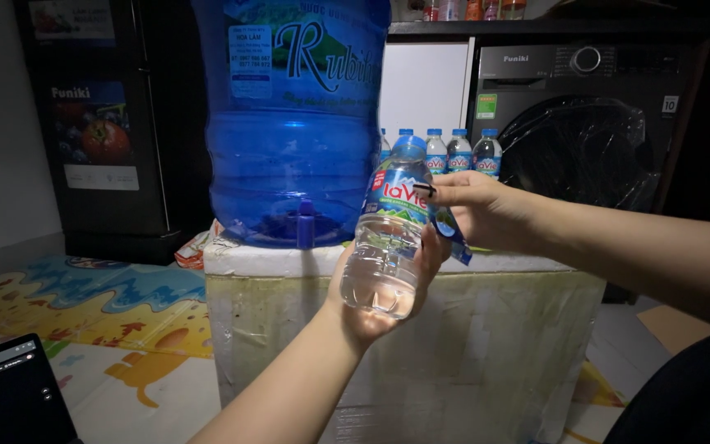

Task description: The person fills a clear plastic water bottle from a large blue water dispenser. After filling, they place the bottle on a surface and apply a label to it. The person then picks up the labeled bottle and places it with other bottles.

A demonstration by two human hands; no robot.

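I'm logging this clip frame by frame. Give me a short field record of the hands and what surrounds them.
left hand: cradles clear water bottle from below
right hand: pinches the bottle's label, partly peeled away
bottle cap: on
behind: big blue water jug with tap, on white foam box
further back: row of small bottles, washing machine

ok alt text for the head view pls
A left hand holds a clear plastic water bottle while the right hand peels its label, in front of a big blue water jug on a white foam box.
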